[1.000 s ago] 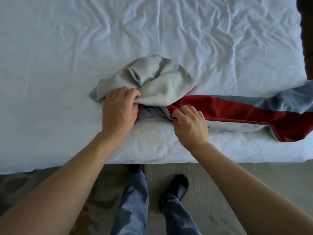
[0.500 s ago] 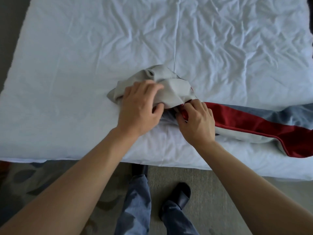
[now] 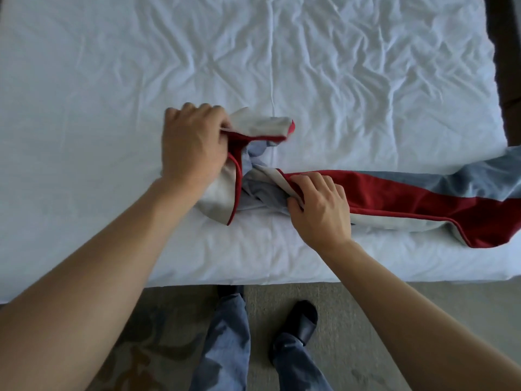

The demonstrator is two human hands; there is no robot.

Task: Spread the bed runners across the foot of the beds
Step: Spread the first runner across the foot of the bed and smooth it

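Left hand (image 3: 194,148) gripping bunched runner (image 3: 394,193) end, right hand (image 3: 320,204) pinching its edge near the bed (image 3: 112,80) foot; mid-untangling, likely next: pulling leftward to spread flat

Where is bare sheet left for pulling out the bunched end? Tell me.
Bare white sheet lies left of the left hand, out to the bed's left edge, and beyond both hands. It is crowded around the bed runner, from the bunch gripped by the left hand, past the right hand, to the right edge.
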